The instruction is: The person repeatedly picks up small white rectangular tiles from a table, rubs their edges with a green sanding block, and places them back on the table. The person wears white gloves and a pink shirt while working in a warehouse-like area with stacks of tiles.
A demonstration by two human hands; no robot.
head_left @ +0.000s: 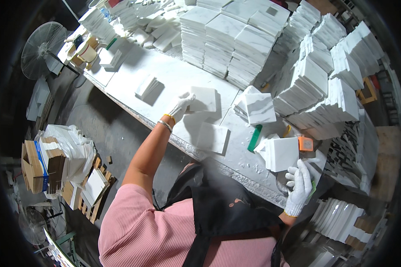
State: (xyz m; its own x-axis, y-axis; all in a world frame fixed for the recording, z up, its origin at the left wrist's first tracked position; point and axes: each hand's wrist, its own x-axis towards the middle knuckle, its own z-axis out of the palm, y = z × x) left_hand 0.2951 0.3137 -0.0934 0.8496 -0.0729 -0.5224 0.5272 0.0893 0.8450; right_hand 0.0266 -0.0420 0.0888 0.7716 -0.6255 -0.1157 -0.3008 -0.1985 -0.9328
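two knit gloves here, left hand half-curled at one smooth square tile, can't tell if it's gripping; right hand loosely open, empty, at 4 o'clock

A square white marble tile, faintly veined in grey, shows its broad face near the middle of the bench's long front edge; whether it rests flat is unclear. Plain white tiles stand stacked, edges uneven, near the front right corner.

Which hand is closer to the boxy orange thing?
Right. The right hand is below the orange thing in the picture; the left hand is far to its left, by a white tile.
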